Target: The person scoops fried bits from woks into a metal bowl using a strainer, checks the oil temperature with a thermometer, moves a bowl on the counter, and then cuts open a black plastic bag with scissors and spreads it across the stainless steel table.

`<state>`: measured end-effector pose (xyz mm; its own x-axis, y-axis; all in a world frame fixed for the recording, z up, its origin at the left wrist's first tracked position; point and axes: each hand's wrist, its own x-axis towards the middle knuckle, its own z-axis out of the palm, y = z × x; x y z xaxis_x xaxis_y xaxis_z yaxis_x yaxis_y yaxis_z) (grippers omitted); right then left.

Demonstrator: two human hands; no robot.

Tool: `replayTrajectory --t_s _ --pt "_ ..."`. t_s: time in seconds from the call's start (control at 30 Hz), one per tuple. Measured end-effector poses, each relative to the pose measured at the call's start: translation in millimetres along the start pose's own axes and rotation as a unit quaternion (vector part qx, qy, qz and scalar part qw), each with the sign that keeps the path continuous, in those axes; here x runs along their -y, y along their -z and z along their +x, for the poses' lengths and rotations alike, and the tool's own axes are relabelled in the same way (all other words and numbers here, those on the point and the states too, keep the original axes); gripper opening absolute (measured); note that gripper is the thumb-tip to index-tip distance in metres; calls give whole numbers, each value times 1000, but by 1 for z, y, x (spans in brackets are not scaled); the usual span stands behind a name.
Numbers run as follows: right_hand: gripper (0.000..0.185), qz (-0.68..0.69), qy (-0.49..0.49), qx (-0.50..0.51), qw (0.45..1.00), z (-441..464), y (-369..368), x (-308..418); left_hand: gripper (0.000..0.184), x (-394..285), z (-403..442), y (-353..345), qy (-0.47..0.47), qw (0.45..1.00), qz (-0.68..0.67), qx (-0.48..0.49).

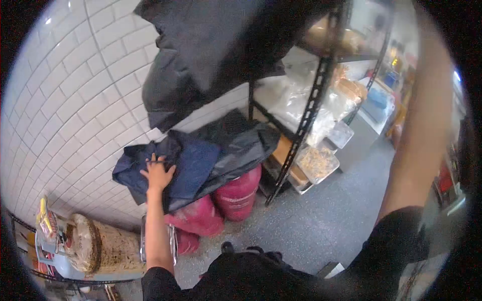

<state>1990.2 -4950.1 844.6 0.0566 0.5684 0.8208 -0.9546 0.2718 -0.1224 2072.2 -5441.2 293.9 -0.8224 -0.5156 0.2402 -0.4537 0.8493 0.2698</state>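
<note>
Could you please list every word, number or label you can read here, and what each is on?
No text reads with certainty.
Rusty cylinder: short dark marking, too blurred.
Red sacks: white print, too blurred.
Yellow-and-red packet: print too small.

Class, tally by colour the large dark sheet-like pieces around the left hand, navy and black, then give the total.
Navy: 1, the navy piece under the spread left hand
Black: 2, the upper black piece and the lower black piece beside the navy one
Total: 3 visible; folds could hide more.
</note>
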Motion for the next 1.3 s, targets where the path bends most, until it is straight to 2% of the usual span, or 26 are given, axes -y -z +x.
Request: replayTrajectory --t_s 0.07,0.1,0.17,0.23,0.3,0.4,0.43,0.47,0.5,0.57,0.63,0.7,0.73,0.77,0.8,0.87,0.9,0.93,0.97,1.07,1.1,1.13,1.17,1.2,1.27,1.3 --pt "31 -60 125 -57 989 42 60 -20 66 -14 -15 33 27 998 -30 47" --pt "42 -29 175 -25 984 33 94 -15 70 -7 -18 37 4 996 -85 20" --pt "49 15 165 -9 986 14 171 -16 75 -41 -32 66 -57 983 -154 -77" --pt "35 31 23 -32 999 15 258 -40 80 -129 -78 121 -91 953 -203 -207" --pt "29 -80 -78 -12 994 -1 350 -62 92 -240 -114 144 -145 883 -317 -315" --pt "32 -396 -224 110 884 -60 479 -69 116 -359 -140 138 -316 757 -413 -396" --pt "32 -429 -144 156 878 -86 506 -72 116 -389 -147 131 -325 745 -431 -392" --pt "31 -463 -230 186 835 -106 554 -77 115 -409 -159 127 -286 807 -361 -369" --pt "31 -451 -312 166 819 -118 571 -67 116 -429 -165 127 -315 825 -311 -353" --pt "24 -364 -487 44 793 -163 683 -76 118 -471 -172 112 -361 821 -282 -341" --pt "25 -344 -462 -39 816 -191 753 -64 120 -511 -174 86 -396 790 -318 -343" --pt "22 -472 -462 -7 751 -189 812 -48 121 -567 -184 70 -457 823 -298 -157" --pt "21 -459 -442 -39 769 -188 846 -41 116 -585 -191 50 -474 847 -236 -34" --pt "20 -444 -425 -65 786 -184 876 -39 110 -612 -199 31 -516 814 -216 159" --pt "14 -481 -399 -102 774 -166 880 -38 112 -633 -206 -8 -497 759 -209 364" --pt "9 -370 -408 -193 812 -128 880 -55 98 -676 -232 -95 -619 558 -157 530" --pt "9 -398 -411 -181 799 -117 893 -70 94 -698 -256 -129 -549 501 -146 653" --pt "8 -433 -406 -173 786 -106 908 -82 88 -709 -277 -186 -527 460 -106 707" --pt "9 -476 -393 -172 767 -93 926 -89 67 -728 -297 -218 -494 448 -89 740" --pt "18 -652 -402 -81 638 -44 938 -127 44 -783 -332 -321 -500 440 -83 742" --pt "11 -676 -369 -70 634 -24 935 -145 36 -815 -336 -332 -517 475 -121 702" --pt "11 -629 -377 -83 675 -24 974 -156 30 -846 -335 -339 -525 516 -162 657" --pt "11 -584 -409 -118 691 1 948 -173 28 -884 -330 -343 -567 512 -147 628" --pt "19 -603 -364 -55 708 5 973 -185 29 -926 -328 -345 -605 512 -129 596" --pt "27 -580 -403 -73 704 21 977 -210 42 -1004 -338 -342 -671 503 -227 495" --pt "27 -569 -427 -72 699 31 972 -223 49 -1049 -349 -318 -655 474 -255 531"
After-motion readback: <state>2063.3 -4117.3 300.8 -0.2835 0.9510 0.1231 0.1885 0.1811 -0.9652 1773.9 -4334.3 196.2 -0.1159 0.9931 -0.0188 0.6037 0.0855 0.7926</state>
